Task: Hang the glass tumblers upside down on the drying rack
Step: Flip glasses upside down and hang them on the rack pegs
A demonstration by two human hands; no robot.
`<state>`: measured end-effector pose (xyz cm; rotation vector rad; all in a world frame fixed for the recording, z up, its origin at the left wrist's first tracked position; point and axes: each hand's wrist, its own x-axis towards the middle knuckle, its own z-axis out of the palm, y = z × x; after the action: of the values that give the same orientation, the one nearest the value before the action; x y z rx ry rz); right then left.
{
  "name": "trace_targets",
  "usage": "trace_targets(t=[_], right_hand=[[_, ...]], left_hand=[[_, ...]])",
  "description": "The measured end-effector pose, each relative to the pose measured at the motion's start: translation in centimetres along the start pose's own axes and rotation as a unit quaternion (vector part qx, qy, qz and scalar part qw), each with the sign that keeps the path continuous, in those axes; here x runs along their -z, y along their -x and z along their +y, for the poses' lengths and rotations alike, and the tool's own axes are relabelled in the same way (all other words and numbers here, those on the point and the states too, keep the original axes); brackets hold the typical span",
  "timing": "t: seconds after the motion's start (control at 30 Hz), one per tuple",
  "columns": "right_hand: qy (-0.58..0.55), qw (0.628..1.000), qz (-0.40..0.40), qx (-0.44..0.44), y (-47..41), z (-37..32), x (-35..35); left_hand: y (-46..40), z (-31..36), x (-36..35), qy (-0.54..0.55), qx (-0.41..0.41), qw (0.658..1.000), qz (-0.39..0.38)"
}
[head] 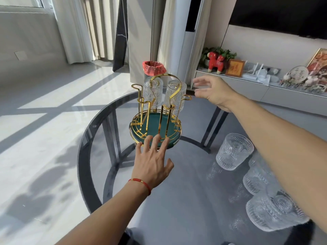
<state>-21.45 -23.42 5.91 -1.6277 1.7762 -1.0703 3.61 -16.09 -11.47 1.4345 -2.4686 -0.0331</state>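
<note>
A gold wire drying rack (155,121) with a green round base stands on the round smoked-glass table (177,191). Two patterned glass tumblers hang upside down on its far prongs: one on the left (152,91), one on the right (175,94). My left hand (153,160) lies open, fingertips touching the rack's near rim. My right hand (211,92) hovers open just right of the right hanging tumbler, holding nothing. Several more tumblers sit on the table at right: one upright (233,153), others (256,179) (272,211) partly behind my right forearm.
A bin with a red liner (153,68) stands on the floor behind the rack. A low white shelf (261,85) with a red toy horse, frames and ornaments runs along the right wall. Curtains and sunlit floor lie to the left.
</note>
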Motion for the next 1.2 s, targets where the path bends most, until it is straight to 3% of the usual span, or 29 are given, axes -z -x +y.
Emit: trace_targets(t=[0.13, 0.27, 0.43, 0.53, 0.63, 0.77, 0.97, 1.2], right_hand=[[0.032, 0.994, 0.087, 0.052, 7.2, -1.0, 0.9], [0.092, 0.978, 0.12, 0.143, 16.6, -1.4, 1.0], [0.178, 0.946, 0.178, 0.206, 26.5, 1.5, 0.8], [0.138, 0.932, 0.289, 0.168, 30.7, 3.8, 1.3], [0.053, 0.912, 0.397, 0.088, 33.5, 5.3, 1.5], [0.004, 0.881, 0.472, -0.031, 34.7, 6.0, 2.0], [-0.045, 0.901, 0.372, -0.218, 34.3, 6.8, 1.6], [-0.023, 0.92, 0.329, -0.211, 34.0, 7.3, 1.6]], left_hand=[[0.3, 0.3, 0.4, -0.014, -0.009, 1.0, 0.0], [1.2, 1.1, 1.2, -0.003, -0.016, 1.0, 0.004], [3.9, 6.4, 3.4, 0.114, -0.142, 0.982, 0.05], [6.4, 11.5, 4.1, 0.264, -0.204, 0.942, 0.034], [8.6, 15.5, 4.1, 0.346, -0.249, 0.905, -0.01], [10.1, 18.8, 3.6, 0.33, -0.253, 0.909, 0.011], [10.0, 20.9, 2.9, 0.369, -0.206, 0.906, -0.003], [8.9, 21.3, 3.3, 0.399, -0.138, 0.906, -0.03]])
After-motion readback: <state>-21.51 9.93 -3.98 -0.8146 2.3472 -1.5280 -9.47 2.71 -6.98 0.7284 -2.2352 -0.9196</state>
